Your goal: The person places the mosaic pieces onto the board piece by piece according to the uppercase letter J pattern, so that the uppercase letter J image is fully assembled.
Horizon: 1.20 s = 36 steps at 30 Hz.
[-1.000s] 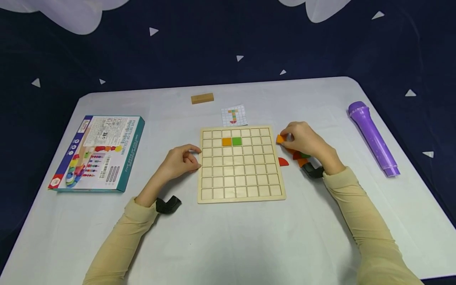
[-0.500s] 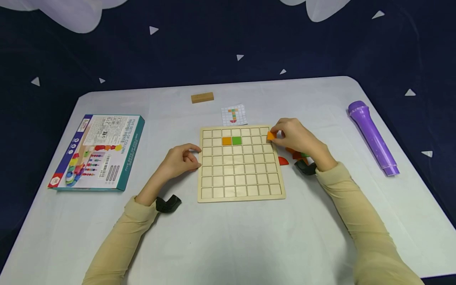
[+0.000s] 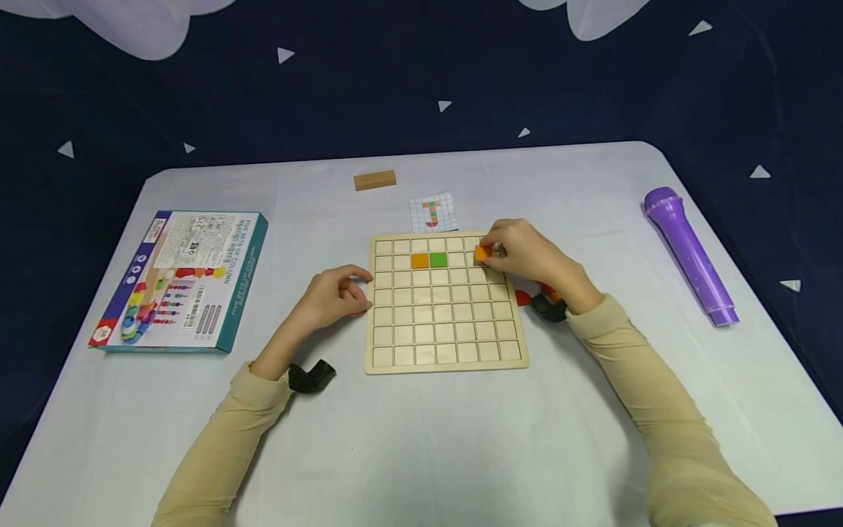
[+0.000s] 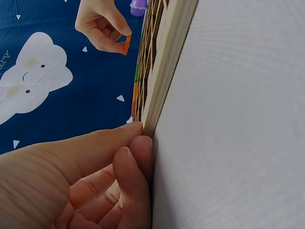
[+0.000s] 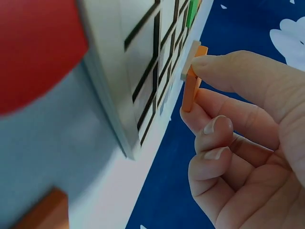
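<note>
My right hand [image 3: 523, 249] pinches an orange tile [image 3: 482, 253] between thumb and fingers, above the upper right of a pale wooden grid board [image 3: 431, 318]. In the right wrist view the orange tile [image 5: 190, 90] is tilted, with a pale face beside it; a gap from the grid cannot be judged. An orange square [image 3: 419, 260] and a green square [image 3: 437, 260] lie side by side in the board's second row. My left hand [image 3: 329, 298] touches the board's left edge with its fingertips; in the left wrist view its fingers [image 4: 128, 171] are bent against that edge.
Red and orange pieces [image 3: 549, 293] lie right of the board, partly hidden by the right wrist's black device [image 3: 549, 308]. Behind it are a pattern card [image 3: 433, 212] and a wooden block [image 3: 375, 180]. A box [image 3: 181, 282] stands left, a purple microphone-shaped tube [image 3: 690, 256] right.
My right hand has carried the orange tile leftward from beside the board to over its upper right cells. My left hand has stayed at the board's edge.
</note>
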Tool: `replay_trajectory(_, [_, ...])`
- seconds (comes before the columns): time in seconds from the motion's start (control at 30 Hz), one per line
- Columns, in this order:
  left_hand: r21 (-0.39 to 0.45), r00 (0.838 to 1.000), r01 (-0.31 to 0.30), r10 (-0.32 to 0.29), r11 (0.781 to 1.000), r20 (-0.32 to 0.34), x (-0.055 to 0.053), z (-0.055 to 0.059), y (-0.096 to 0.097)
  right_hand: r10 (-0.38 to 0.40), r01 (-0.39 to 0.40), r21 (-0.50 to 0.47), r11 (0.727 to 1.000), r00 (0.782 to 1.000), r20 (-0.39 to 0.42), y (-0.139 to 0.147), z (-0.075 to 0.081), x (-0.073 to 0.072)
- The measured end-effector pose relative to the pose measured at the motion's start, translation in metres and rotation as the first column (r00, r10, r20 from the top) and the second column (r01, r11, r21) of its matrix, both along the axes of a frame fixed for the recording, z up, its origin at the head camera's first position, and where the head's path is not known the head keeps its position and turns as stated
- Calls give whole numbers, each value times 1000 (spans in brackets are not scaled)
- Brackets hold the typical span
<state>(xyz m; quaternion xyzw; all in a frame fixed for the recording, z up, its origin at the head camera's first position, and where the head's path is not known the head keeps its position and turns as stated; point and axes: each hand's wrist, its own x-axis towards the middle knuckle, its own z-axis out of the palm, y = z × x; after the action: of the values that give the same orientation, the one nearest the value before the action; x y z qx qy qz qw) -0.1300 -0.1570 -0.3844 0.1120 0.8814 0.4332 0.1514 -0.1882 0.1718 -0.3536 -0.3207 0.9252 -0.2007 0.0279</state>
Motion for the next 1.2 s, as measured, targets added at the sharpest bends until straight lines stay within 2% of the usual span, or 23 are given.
replay_trajectory(0.53, [7, 1000, 1, -1, 1000, -17, 0, -2, -1, 49, -50, 43, 998, 998, 40, -22, -4, -5])
replay_trajectory(0.77, [8, 1000, -6, 6, 1000, -1, 0, -2, 0, 73, -75, 53, 996, 997, 24, -28, -4, -6])
replay_trajectory(1.2, [6, 1000, 0, 0, 1000, -11, -1, -3, -1, 86, -88, 75, 993, 996, 32, -34, -7, -8])
